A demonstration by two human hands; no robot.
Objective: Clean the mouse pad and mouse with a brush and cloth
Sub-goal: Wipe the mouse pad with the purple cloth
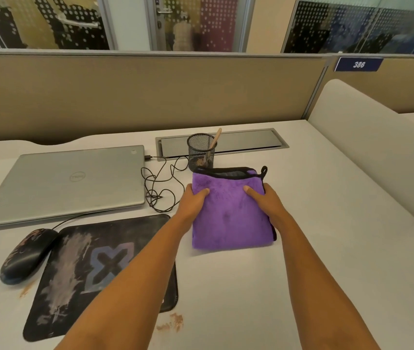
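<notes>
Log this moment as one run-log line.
left hand: grips purple cloth left edge | right hand: grips right edge | mouse pad: dusty | mouse: dusty, at pad's left edge | wooden handle: in mesh cup

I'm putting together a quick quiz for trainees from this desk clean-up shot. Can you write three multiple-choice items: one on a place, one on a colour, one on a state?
1. Where does the mouse lie?
A. Left of the mouse pad
B. On top of the laptop
C. Under the cloth

2. What colour is the cloth?
A. Green
B. Purple
C. White

3. What state is the laptop in?
A. Open, screen lit
B. Closed, lying flat
C. Standing on its edge

Answers:
1 A: the mouse sits on the desk at the pad's left edge.
2 B: the plush is purple with black trim.
3 B: its lid is down with the logo facing up.
</notes>
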